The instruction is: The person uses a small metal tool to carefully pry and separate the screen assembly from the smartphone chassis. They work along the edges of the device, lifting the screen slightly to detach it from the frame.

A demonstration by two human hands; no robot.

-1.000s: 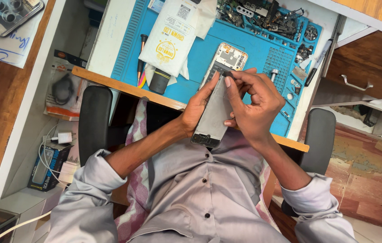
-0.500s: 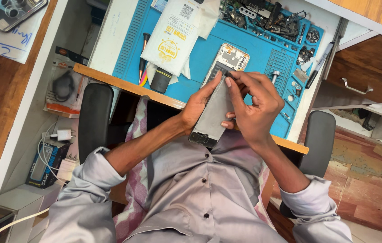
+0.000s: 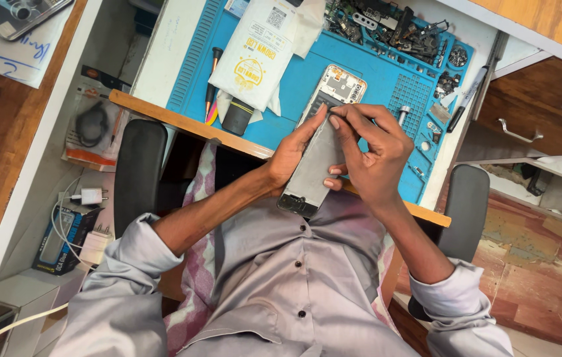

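Observation:
I hold a grey, flat phone panel above my lap, in front of the desk edge. My left hand grips its left side, thumb up along the edge. My right hand wraps its right side, with the fingertips pressing on the panel's upper end. Just beyond the hands, an opened phone body with exposed insides lies on the blue work mat.
On the mat lie a white and yellow pouch, a black-handled screwdriver, a small dark cup and several loose metal parts at the back. A wooden drawer unit is at the right, and chargers lie on the shelf at the left.
Both hands keep hold of the panel in the same place. The fingers of my right hand have shifted slightly on its upper end.

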